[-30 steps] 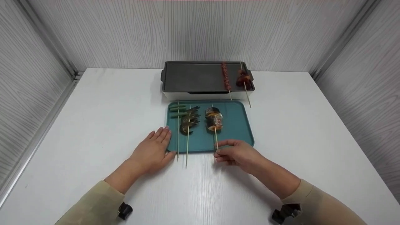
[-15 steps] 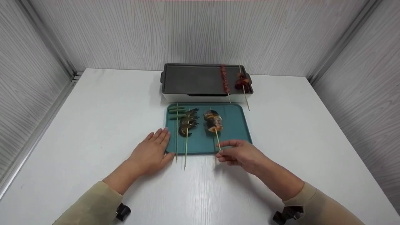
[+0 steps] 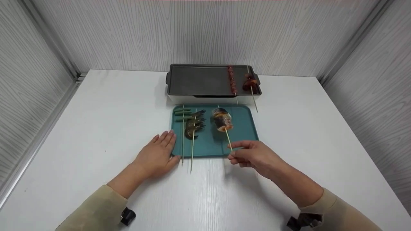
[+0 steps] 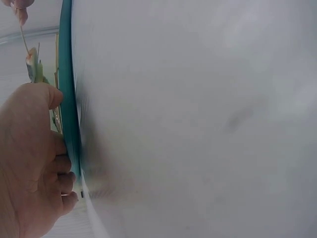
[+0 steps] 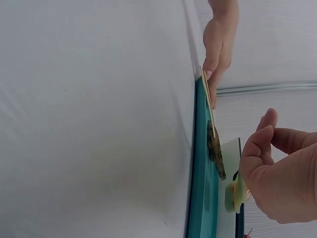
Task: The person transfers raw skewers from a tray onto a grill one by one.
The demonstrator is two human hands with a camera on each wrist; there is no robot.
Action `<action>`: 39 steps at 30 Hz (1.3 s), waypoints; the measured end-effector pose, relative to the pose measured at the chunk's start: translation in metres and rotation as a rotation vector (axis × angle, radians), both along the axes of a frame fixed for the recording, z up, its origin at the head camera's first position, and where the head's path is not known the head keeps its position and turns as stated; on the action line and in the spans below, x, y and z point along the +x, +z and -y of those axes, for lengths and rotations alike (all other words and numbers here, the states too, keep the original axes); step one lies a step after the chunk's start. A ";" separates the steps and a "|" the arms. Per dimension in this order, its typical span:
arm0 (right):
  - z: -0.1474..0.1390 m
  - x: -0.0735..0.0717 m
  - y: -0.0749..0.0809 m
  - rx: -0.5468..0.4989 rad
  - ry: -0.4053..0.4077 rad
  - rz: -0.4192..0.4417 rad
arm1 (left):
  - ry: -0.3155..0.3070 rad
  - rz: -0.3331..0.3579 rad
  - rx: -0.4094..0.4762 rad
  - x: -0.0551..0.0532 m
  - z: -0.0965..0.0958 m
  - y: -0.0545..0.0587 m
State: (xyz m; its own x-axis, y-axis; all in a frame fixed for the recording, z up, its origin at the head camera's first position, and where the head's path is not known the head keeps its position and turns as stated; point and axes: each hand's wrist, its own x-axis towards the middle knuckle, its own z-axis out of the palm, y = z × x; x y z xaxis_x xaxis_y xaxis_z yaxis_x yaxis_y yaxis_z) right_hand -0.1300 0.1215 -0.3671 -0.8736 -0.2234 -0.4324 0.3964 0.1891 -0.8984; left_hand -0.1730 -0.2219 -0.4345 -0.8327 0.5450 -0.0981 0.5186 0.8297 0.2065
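My right hand (image 3: 253, 156) pinches the stick of a skewer of chunky dark-skinned pieces (image 3: 222, 122), which look like fish. The food end is raised over the teal tray (image 3: 207, 148). In the right wrist view, the right hand (image 5: 285, 168) partly hides this skewer. My left hand (image 3: 156, 156) rests with fairly straight fingers on the tray's left edge and the white table. A shrimp skewer (image 3: 191, 128) and a skewer of green bean-like pieces (image 3: 183, 112) lie on the tray's left side, their sticks passing over its front edge close to the left thumb.
Behind the tray stands a dark flat griddle (image 3: 199, 80) on a white base. On its right side lie a thin red skewer (image 3: 231, 80) and a reddish-brown chunky skewer (image 3: 249, 84), sticks overhanging the front. White panels enclose the table (image 3: 96, 112) at the back and sides.
The right hand has moved a little to the right with the fish-like skewer, whose stick slants more and whose food end has risen off the tray. The left hand stays put.
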 end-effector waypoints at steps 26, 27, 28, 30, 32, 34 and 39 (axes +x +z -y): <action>-0.001 -0.037 0.044 -0.025 -0.018 -0.115 | 0.006 -0.007 0.025 0.000 0.000 -0.004; 0.000 -0.041 0.044 -0.030 -0.025 -0.114 | 0.006 -0.005 0.025 0.000 0.000 -0.005; 0.001 -0.045 0.044 -0.035 -0.034 -0.114 | 0.005 -0.004 0.025 0.000 0.000 -0.005; 0.004 -0.053 0.044 -0.040 -0.049 -0.118 | 0.005 -0.002 0.025 0.000 0.000 -0.005; 0.007 -0.062 0.044 -0.046 -0.064 -0.126 | 0.005 -0.004 0.022 0.000 0.000 -0.005; 0.010 -0.071 0.044 -0.054 -0.081 -0.132 | 0.005 -0.007 0.019 0.000 0.000 -0.004; 0.016 -0.095 0.041 -0.067 -0.130 -0.130 | 0.007 -0.008 0.011 0.000 0.000 -0.003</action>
